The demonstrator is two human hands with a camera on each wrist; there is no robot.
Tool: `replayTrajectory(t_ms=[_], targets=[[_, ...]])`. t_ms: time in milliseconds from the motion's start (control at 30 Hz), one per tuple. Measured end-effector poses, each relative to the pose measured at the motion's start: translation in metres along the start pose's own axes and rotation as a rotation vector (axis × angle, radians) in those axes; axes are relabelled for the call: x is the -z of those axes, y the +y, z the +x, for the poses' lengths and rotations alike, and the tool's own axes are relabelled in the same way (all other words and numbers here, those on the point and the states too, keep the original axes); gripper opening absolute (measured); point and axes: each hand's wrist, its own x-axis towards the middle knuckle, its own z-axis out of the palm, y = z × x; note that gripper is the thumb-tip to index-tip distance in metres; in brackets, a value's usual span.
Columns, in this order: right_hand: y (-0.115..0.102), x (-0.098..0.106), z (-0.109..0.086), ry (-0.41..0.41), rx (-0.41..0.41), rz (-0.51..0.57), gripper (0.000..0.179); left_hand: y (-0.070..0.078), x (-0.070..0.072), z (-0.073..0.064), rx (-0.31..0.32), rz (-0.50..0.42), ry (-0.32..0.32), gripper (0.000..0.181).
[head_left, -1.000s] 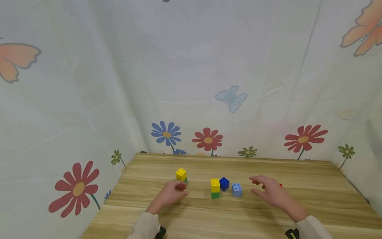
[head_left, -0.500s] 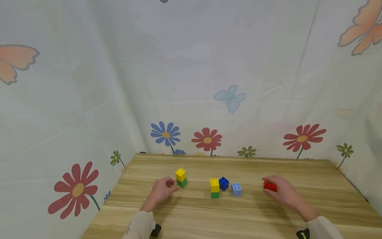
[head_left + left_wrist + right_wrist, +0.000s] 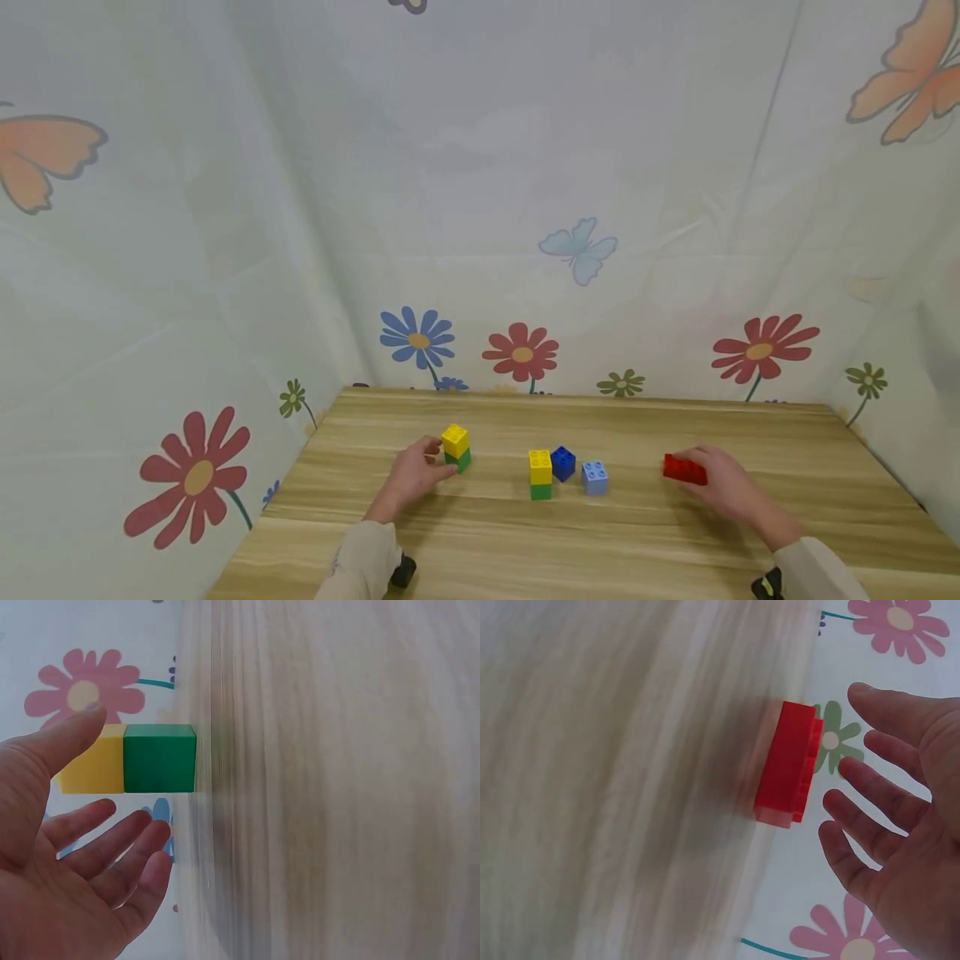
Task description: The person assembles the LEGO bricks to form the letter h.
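At the left of the table, a yellow toy brick sits on a green one. My left hand reaches in beside this stack; the left wrist view shows thumb and fingers spread on either side of the green brick. Over on the right, a long red toy brick lies within reach of my right hand, whose fingers overlap its end in the head view. From the right wrist, the red brick shows apart from the spread, relaxed fingers.
Between the hands stands a second stack, a yellow brick on a green one. Right of it are a dark blue brick and a light blue brick. A flowered curtain rises behind the wooden table.
My right hand has moved right to the red brick, which was mostly hidden behind it. My left hand drew left, then closer to the yellow and green stack. The bricks stay in place.
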Motion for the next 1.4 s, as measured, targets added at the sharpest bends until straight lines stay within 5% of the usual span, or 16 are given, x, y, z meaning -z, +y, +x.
replayTrajectory(t_ms=[600,1400], targets=[[0.013,-0.002,0.006,-0.089,-0.055,0.021,0.049,0.005,-0.018,0.013,0.037,-0.091,0.040,0.057],[0.014,-0.012,0.016,-0.119,-0.063,0.050,0.048,0.008,-0.025,0.016,-0.023,-0.090,0.087,0.046]])
